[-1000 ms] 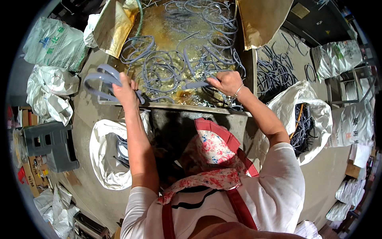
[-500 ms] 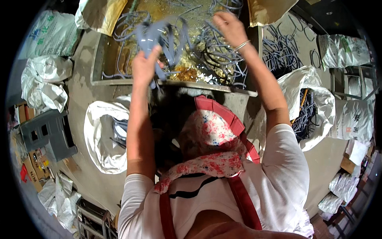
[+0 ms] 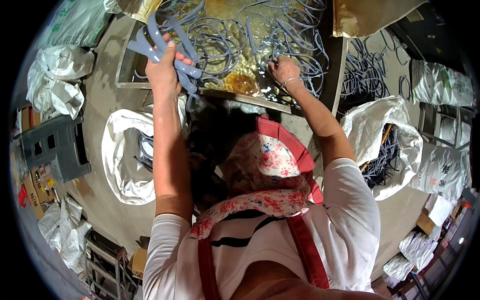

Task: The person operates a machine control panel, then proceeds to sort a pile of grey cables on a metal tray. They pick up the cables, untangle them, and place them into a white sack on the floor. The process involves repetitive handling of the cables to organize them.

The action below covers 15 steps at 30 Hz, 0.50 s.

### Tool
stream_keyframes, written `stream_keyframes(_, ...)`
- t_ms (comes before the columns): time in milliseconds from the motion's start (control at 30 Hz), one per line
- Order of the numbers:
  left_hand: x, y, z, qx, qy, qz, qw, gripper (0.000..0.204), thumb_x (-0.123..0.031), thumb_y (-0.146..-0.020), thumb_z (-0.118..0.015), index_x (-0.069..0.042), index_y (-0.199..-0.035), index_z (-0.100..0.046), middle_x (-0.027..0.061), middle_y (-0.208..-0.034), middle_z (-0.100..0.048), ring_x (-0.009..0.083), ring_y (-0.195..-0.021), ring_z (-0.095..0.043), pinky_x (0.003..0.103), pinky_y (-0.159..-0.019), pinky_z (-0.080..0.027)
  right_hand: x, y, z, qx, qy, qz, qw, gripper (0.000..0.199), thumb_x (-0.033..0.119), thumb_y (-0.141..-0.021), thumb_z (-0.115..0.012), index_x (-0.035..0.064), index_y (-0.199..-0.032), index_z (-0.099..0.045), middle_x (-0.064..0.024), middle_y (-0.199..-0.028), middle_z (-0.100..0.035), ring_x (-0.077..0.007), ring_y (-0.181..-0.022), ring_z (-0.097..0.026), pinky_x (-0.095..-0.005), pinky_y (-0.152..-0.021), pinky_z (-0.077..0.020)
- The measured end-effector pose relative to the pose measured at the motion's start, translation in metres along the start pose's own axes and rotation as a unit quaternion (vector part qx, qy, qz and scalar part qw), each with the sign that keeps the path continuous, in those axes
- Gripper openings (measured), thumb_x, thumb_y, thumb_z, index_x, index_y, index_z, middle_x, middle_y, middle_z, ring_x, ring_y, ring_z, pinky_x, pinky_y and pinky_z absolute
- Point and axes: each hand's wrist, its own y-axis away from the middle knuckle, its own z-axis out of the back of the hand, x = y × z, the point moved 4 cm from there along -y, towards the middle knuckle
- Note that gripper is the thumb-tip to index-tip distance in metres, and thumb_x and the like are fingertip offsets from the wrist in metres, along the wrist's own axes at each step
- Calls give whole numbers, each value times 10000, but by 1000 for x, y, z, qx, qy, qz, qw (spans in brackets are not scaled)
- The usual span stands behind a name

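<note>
Bunch of grey cable loops [image 3: 165,47] gripped in the closed left hand [image 3: 164,72], lifted over the near left edge of the tray [image 3: 125,75], right hand [image 3: 284,70] curled down among loose grey cables [image 3: 280,30] in the tray, grasp not discernible, white sack [image 3: 122,160] lying beside the left arm

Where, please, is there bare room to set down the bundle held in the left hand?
The grey floor between the tray's left rim and the crumpled white bags is bare. The tray is crowded with loops; both open sacks hold parts.
</note>
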Motion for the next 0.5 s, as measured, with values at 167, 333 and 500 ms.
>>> stream_keyframes(167, 0, 8, -8, -16, -162, -25, 986, 169, -86, -850, -567, 23, -976, -544, 72, -666, -564, 141, -534, -580, 249, -480, -469, -29, -25, 8, -164, 34, -3, 986, 316, 346, -750, -619, 52, -861, -578, -143, -968, -575, -322, -967, -531, -404, -775, -462)
stream_keyframes(333, 0, 10, -10, 2, -109, -31, 994, 259, -75, -835, -587, 19, -1072, -544, 36, -643, -533, 96, -473, -497, 224, -449, -432, -128, -23, 3, 21, 62, -235, 970, 432, 312, -756, -612, 56, -1089, -513, -185, -1122, -535, -347, -1071, -499, -393, -853, -445)
stream_keyframes(500, 18, 9, -14, -6, -144, 8, 990, 207, -80, -808, -618, 17, -986, -573, 29, -622, -539, 87, -451, -485, 220, -422, -401, -130, -20, 13, 167, 2, -141, 976, 444, 277, -800, -554, -6, -1137, -493, -254, -1142, -520, -368, -997, -548, -407, -838, -456)
